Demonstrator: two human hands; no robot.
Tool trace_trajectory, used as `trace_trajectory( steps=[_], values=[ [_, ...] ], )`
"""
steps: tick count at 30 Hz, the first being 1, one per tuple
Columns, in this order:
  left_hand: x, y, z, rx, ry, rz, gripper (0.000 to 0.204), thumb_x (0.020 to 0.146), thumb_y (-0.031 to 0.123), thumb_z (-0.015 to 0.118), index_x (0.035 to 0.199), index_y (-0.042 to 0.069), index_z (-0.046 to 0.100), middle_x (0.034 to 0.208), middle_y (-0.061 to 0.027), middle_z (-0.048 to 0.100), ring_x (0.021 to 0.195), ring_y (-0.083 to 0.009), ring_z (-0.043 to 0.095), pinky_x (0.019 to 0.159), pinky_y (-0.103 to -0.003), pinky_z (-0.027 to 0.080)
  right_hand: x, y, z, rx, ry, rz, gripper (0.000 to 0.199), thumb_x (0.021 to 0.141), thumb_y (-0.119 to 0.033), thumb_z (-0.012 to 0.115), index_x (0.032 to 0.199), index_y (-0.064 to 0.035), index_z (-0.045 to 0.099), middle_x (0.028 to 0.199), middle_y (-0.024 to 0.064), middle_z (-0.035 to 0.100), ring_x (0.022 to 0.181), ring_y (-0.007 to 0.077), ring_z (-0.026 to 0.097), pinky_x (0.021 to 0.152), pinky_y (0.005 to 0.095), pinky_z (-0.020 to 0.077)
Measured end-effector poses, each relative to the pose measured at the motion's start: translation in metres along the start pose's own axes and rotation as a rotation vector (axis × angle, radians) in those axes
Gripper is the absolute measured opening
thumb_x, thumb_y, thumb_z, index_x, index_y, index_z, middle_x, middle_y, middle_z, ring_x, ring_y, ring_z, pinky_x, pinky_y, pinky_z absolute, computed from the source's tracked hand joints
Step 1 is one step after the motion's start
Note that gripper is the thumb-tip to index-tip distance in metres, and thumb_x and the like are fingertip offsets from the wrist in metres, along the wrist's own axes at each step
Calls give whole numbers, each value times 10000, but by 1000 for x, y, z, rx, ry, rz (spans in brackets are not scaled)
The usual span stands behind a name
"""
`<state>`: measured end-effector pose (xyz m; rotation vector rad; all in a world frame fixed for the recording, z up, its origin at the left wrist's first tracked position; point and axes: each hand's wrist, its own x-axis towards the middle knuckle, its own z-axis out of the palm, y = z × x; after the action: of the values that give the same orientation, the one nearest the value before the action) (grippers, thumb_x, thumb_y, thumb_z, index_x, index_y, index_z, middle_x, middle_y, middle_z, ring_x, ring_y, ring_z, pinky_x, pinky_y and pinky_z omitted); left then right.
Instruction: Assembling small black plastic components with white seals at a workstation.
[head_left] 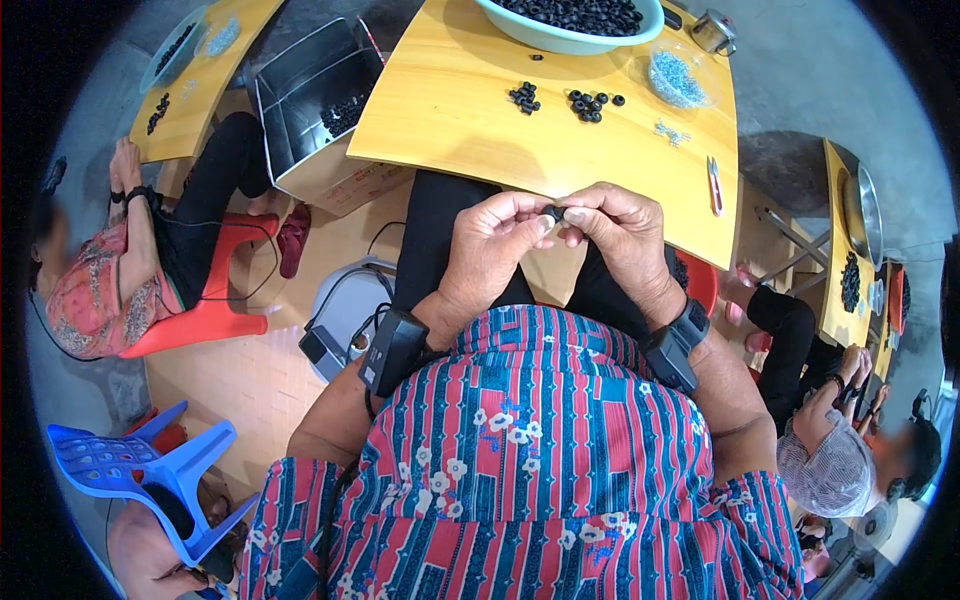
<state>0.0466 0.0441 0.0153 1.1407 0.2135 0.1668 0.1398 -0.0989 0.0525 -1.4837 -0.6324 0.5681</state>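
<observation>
Just off the near edge of the yellow table (pixel 450 125), my left hand (pixel 490 248) and my right hand (pixel 628 235) meet, both closed in a pinch. Between the fingertips is a small round black part (pixel 554 213), partly hidden by the thumbs. On the tabletop lie two small groups of similar black parts, a left pile (pixel 523 97) and a right pile (pixel 590 106) showing ring-like pieces. A clear bowl (pixel 655 92) of tiny pale-blue, see-through pieces stands at the right, with several loose clear pieces (pixel 672 133) before it. Red-handled snips (pixel 715 187) lie at the right edge.
A pale green basin (pixel 560 42) full of black parts and a metal mug (pixel 713 32) stand at the back. A box (pixel 290 165) with black parts is at the left. People sit at other tables on both sides. A blue plastic chair (pixel 110 455) stands lower left.
</observation>
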Motion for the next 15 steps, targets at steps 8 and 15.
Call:
trace_trajectory(
  steps=[8,15],
  values=[
    [0,2,4,-52,17,-14,187,861,15,590,1036,-52,595,878,-77,645,771,-92,601,718,-224,508,3,6,1,112,38,141,82,864,-14,585,872,43,644,717,58,637,603,87,574,572,209,481],
    [0,-2,3,-29,-12,4,219,878,56,570,1073,-43,582,930,-88,644,801,-104,608,753,-237,511,1,13,6,130,86,87,97,876,-42,586,842,36,632,710,55,634,600,84,567,567,206,475]
  ],
)
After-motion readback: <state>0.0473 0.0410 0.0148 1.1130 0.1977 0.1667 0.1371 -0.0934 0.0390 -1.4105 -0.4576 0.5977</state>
